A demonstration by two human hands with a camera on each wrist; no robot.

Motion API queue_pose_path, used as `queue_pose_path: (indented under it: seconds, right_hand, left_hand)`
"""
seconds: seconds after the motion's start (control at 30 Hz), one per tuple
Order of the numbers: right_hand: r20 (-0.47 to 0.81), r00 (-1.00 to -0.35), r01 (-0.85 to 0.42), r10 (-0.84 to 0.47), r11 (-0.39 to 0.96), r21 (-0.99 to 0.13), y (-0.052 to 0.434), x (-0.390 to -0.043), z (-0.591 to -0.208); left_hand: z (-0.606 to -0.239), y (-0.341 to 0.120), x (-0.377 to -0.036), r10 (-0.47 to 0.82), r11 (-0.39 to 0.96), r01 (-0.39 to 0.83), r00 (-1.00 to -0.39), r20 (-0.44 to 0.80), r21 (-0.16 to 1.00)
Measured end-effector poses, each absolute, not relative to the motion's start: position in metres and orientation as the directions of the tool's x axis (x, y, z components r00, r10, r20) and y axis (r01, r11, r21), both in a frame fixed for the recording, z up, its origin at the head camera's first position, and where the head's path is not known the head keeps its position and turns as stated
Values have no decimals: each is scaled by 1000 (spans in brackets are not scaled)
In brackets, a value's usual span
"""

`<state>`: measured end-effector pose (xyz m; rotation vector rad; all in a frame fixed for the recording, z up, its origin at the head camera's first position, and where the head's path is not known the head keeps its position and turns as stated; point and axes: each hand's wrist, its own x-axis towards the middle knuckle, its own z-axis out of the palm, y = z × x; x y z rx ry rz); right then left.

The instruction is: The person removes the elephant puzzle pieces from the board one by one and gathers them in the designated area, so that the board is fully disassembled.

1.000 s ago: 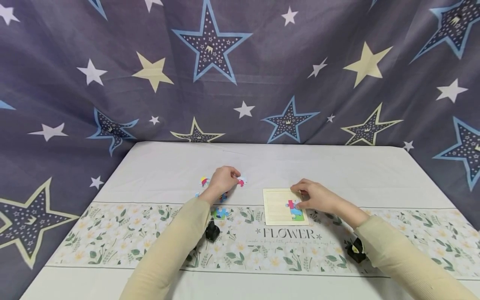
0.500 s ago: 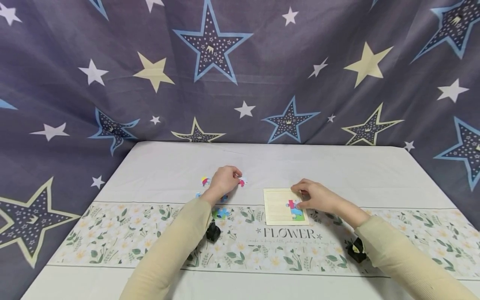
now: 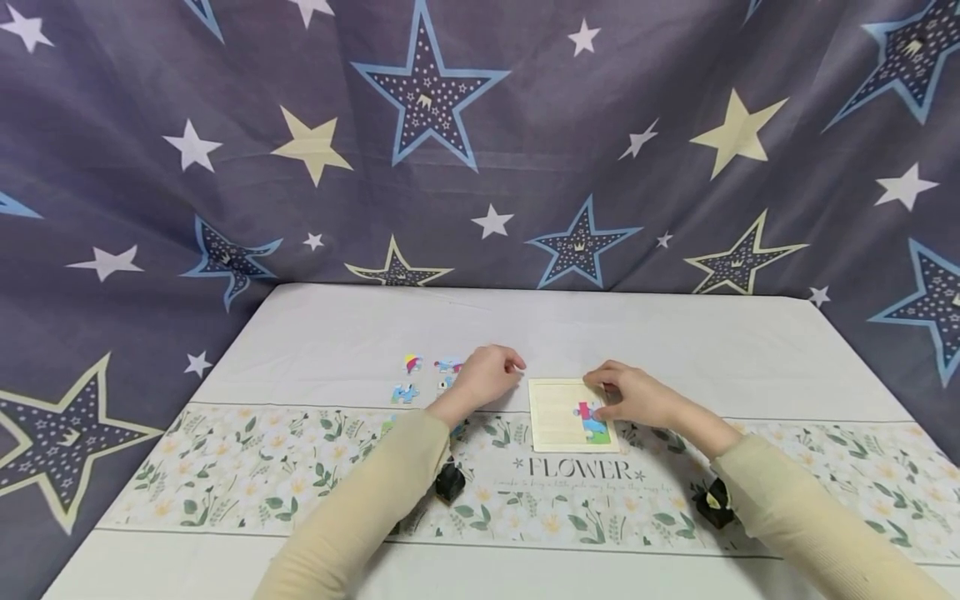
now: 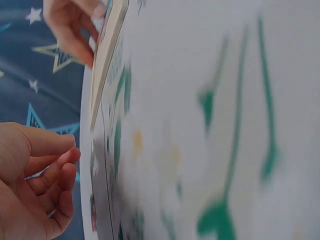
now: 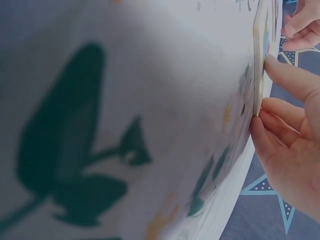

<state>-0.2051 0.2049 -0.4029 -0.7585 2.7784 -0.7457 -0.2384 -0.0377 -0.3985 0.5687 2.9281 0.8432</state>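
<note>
Right hand [image 3: 633,398] rests on puzzle tray [image 3: 557,414], fingers bent, pressing on fitted pieces [image 3: 590,419] at tray's near right corner. Left hand [image 3: 489,377] just left of tray, fingers curled together; maybe pinching piece, cannot tell. Loose pieces [image 3: 420,377] lie left on tablecloth [image 3: 675,342]. Risk: tray slides on cloth if pushed sideways, fitted pieces pop out.

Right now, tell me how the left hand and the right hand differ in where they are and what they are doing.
The left hand hovers over bare cloth just left of the puzzle tray, fingers curled, whether it holds a piece cannot be told; the right hand rests on the tray's right side. The left touches no placed pieces; the right's fingertips lie by the fitted pieces. Both wear cream sleeves.
</note>
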Motion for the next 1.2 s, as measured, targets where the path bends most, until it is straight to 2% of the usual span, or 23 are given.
queue_pose_path:
  seconds: [0.13, 0.4, 0.7, 1.2]
  right_hand:
    - [-31, -853, -436, -521, 743, -507, 205, -205, -403]
    - [-26, -842, -457, -539, 738, -496, 207, -206, -403]
    - [-58, -820, -466, -570, 722, -512, 210, -206, -402]
    - [-57, -796, -502, -603, 709, -495, 210, -205, -402]
  left_hand:
    - [-398, -24, -231, 412, 762, 378, -909, 56, 526]
    - [-398, 3, -217, 515, 730, 423, -857, -25, 537]
    - [-398, 22, -210, 592, 724, 503, -804, -51, 473]
    - [-400, 33, -205, 561, 746, 470, -825, -66, 472]
